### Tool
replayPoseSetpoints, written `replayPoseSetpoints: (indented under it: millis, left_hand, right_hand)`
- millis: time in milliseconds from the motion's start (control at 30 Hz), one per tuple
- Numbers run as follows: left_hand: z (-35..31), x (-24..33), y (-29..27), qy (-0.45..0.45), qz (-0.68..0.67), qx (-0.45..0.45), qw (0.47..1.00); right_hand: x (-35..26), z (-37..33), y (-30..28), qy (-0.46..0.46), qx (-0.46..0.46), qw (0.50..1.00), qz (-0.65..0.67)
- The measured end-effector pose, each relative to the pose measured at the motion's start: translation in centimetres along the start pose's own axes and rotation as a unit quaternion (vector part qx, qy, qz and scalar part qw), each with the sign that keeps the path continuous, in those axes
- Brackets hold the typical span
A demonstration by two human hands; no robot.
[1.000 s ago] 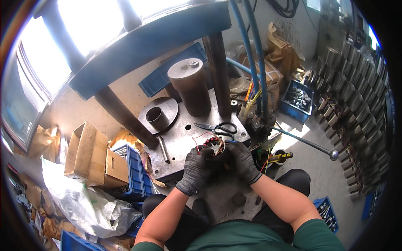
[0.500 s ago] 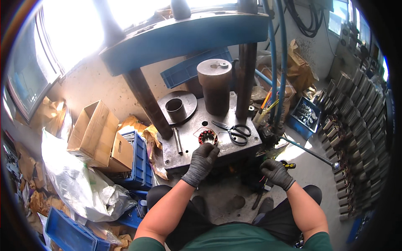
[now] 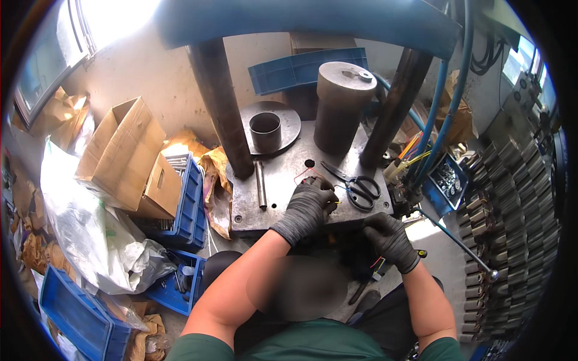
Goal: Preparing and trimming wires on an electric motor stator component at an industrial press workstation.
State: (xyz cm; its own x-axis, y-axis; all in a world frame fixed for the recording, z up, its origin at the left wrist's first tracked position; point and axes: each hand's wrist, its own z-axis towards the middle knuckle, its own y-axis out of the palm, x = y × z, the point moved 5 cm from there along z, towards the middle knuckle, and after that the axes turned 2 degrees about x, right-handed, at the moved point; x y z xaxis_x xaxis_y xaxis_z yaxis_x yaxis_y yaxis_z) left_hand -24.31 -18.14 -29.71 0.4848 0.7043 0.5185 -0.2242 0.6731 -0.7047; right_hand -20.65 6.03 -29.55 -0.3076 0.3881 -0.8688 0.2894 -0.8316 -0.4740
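Your left hand (image 3: 312,203) is covering the red-wired part (image 3: 309,179) at frame centre, its grip hidden; your right hand (image 3: 390,239) is hanging lower right, farther off, fingers bent, hold unclear.

We've got 2 gloved hands (image 3: 308,206) (image 3: 388,237), 1 pair of scissors (image 3: 348,178), 1 metal rod (image 3: 261,185), 1 short pipe (image 3: 267,141), 1 round plate (image 3: 291,123), 1 big cylinder (image 3: 338,117), 2 steel posts (image 3: 221,108) (image 3: 400,105), plus 2 cardboard boxes (image 3: 123,156) (image 3: 161,188) over on our left.
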Motion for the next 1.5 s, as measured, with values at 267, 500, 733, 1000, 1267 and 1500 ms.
replayPoseSetpoints:
  millis: [267,500,733,1000,1267,1500]
  left_hand:
    - [-1.2,3.3,1.8,0.1,0.049,-0.102,0.989]
    - [-0.7,2.6,1.1,0.059,-0.011,-0.107,0.992]
    - [-1.1,2.2,1.7,0.083,-0.009,-0.107,0.991]
    - [-1.2,2.2,1.3,0.078,-0.018,-0.092,0.993]
    - [-1.0,1.3,1.3,0.051,-0.116,-0.051,0.991]
    - [-0.8,1.7,1.0,0.049,-0.104,-0.064,0.991]
  right_hand:
    - [-0.4,2.4,3.4,0.047,0.049,0.998,-0.013]
    - [1.9,3.3,2.5,0.052,0.104,0.987,0.113]
    - [0.7,2.1,0.4,0.039,0.226,0.967,0.109]
    - [0.2,1.4,2.7,0.071,0.02,0.996,-0.054]
    - [2.3,0.9,3.0,0.161,0.004,0.98,0.119]
    - [2.1,0.7,3.1,0.2,0.005,0.961,0.191]
